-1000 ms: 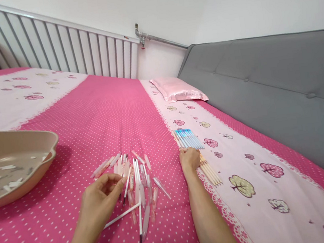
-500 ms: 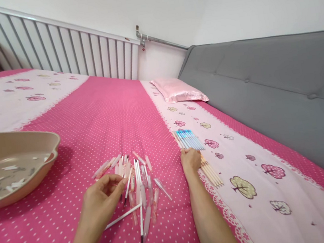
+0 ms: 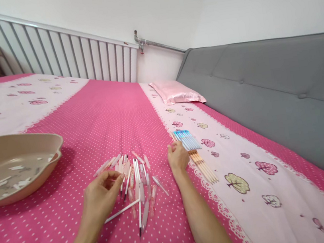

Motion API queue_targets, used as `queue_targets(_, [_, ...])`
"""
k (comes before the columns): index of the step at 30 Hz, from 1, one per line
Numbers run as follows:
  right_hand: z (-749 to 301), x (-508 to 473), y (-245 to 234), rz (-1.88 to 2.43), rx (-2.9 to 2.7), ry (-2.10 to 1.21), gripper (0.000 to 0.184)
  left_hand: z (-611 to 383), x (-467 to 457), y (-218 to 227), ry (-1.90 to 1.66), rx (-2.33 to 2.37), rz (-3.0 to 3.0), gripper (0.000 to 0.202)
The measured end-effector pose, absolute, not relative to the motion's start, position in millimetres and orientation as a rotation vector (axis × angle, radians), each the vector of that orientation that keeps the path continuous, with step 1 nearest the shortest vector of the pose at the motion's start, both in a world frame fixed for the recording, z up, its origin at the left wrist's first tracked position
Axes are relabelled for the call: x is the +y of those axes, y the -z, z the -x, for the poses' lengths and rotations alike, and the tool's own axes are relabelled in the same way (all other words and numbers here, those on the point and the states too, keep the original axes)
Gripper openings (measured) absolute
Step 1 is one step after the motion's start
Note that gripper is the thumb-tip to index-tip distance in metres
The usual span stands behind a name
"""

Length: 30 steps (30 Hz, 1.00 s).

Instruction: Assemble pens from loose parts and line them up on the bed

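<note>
My left hand (image 3: 101,194) hovers at the left edge of a loose pile of pen parts (image 3: 137,181), clear barrels and white refills on the pink dotted bedsheet (image 3: 104,121). Its fingertips are pinched together on a pen piece from the pile. My right hand (image 3: 178,157) rests curled just left of a neat row of assembled pens (image 3: 195,153), blue caps at the far end and cream barrels nearer. Its fingers are bent under, and what they hold is hidden.
A tan plastic basin (image 3: 14,168) with small white scraps sits at the left. A grey sofa back (image 3: 281,92) runs along the right. A pink pillow (image 3: 177,93) lies at the far end, a white railing (image 3: 59,59) behind.
My right hand has drawn left, off the row of assembled pens. The left hand stays pinched at the pile. The view has shifted slightly.
</note>
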State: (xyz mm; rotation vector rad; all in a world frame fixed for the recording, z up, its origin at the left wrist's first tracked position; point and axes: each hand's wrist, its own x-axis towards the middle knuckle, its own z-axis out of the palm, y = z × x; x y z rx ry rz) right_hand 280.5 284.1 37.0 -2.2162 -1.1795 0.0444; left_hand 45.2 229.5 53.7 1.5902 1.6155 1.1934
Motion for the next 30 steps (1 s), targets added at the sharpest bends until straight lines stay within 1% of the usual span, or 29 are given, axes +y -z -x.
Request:
queue_targets(2, [-267.4, 278.6, -32.9, 2.135, -1.324, -0.05, 0.029, -45.0, 229.5, -54.1, -1.248, 1.726, -1.753, 0.032])
queue_targets(6, [-256.3, 251.4, -20.1, 2.049, -1.525, -0.083, 0.041, -39.0, 217.6, -47.6, -1.549, 1.895, -2.064, 0.032])
queue_targets(9, [-260.5, 215.5, -12.4, 2.014, -1.635, -0.134, 0.049, -26.2, 191.9, -37.0, -1.591, 2.019, -2.134, 0.033])
queue_targets(11, [-266.7, 188.2, -9.5, 2.059, -1.724, -0.184, 0.055, -16.5, 171.4, -32.7, -1.523, 2.022, -2.119, 0.035])
queue_targets(14, [-277.9, 150.0, -8.9, 2.166, -1.76, -0.218, 0.057, -8.3, 148.8, -38.3, -1.371, 1.785, -2.103, 0.032])
queue_targets(17, [-288.4, 116.2, -10.7, 2.202, -1.777, -0.223, 0.058, -9.7, 140.8, -58.7, -1.408, 1.679, -2.058, 0.03])
queue_targets(22, [-307.5, 59.5, -12.5, 2.283, -1.795, -0.227, 0.058, -4.5, 127.9, -104.4, -1.541, 1.741, -1.982, 0.036])
queue_targets(25, [-324.4, 26.8, -11.3, 2.427, -1.718, -0.188, 0.056, 20.3, 107.3, -120.4, -1.515, 1.803, -1.994, 0.038])
queue_targets(27, [-336.0, 8.5, -9.7, 2.572, -1.629, -0.223, 0.058, 45.3, 87.7, -119.4, -1.434, 1.869, -1.998, 0.043])
queue_targets(30, [-348.3, -11.8, -7.0, 2.679, -1.473, -0.324, 0.063, 85.9, 49.1, -99.3, -1.186, 1.939, -2.032, 0.053])
